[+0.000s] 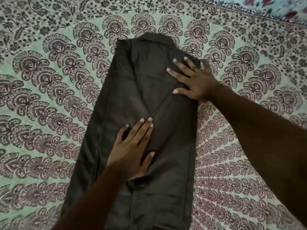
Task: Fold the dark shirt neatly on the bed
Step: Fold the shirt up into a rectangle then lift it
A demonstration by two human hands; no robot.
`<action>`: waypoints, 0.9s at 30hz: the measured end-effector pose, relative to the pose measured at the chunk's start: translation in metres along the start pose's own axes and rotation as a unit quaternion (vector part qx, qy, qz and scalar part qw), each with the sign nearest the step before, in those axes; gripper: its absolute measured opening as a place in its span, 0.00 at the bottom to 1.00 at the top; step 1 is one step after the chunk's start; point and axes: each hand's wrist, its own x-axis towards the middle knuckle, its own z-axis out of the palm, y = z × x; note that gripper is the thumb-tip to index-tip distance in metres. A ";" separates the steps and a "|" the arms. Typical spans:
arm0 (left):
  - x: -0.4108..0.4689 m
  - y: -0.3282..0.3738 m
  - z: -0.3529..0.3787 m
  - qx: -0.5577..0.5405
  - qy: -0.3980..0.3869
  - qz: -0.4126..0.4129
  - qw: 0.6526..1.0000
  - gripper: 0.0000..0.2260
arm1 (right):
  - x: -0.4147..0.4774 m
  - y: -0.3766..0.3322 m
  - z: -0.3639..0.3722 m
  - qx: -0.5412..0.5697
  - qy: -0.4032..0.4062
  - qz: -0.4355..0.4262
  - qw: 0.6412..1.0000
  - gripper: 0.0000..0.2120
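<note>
dark shirt (pixel 132 100) lying lengthwise mid-bed on the patterned bedspread (pixel 49 100), collar far, my left hand (pixel 131 150) flat on its middle, my right hand (pixel 196 83) flat at its right edge, fingers straight, gripping nothing

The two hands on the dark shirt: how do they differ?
The left hand rests midway down the dark brown fabric shirt, fingers close together; the right hand lies farther up at its right edge, fingers spread. The left points forward, the right leftward. Both lie flat, palms down.

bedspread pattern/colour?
Pale green bedspread with dark maroon-and-black paisley fans radiating outward; head view.
</note>
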 end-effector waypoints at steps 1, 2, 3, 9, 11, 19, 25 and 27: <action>0.000 0.000 0.000 0.002 -0.002 0.000 1.000 0.37 | 0.005 0.004 -0.002 0.015 -0.008 0.020 1.000 0.41; 0.001 0.000 -0.002 0.004 -0.005 -0.001 1.000 0.37 | 0.008 0.004 -0.004 0.030 -0.013 0.038 0.999 0.42; 0.001 0.000 -0.002 0.003 -0.007 -0.001 1.000 0.37 | 0.008 0.003 -0.006 0.039 -0.008 0.055 0.998 0.41; 0.001 0.002 -0.002 -0.001 -0.006 0.000 1.000 0.37 | -0.047 -0.060 0.010 0.036 0.108 0.030 0.993 0.40; 0.001 0.001 -0.001 0.007 -0.005 0.000 1.000 0.37 | -0.064 -0.064 0.020 0.041 0.076 -0.046 0.995 0.39; -0.003 0.003 0.002 0.022 0.019 0.008 1.000 0.36 | -0.037 -0.032 -0.003 0.097 0.043 0.164 0.981 0.40; -0.008 0.002 0.003 0.021 0.034 0.018 0.999 0.35 | -0.141 -0.146 0.035 0.119 0.066 0.130 0.982 0.37; -0.010 0.006 0.001 0.038 0.035 -0.003 0.999 0.33 | -0.179 -0.177 0.048 0.114 0.045 0.116 0.986 0.35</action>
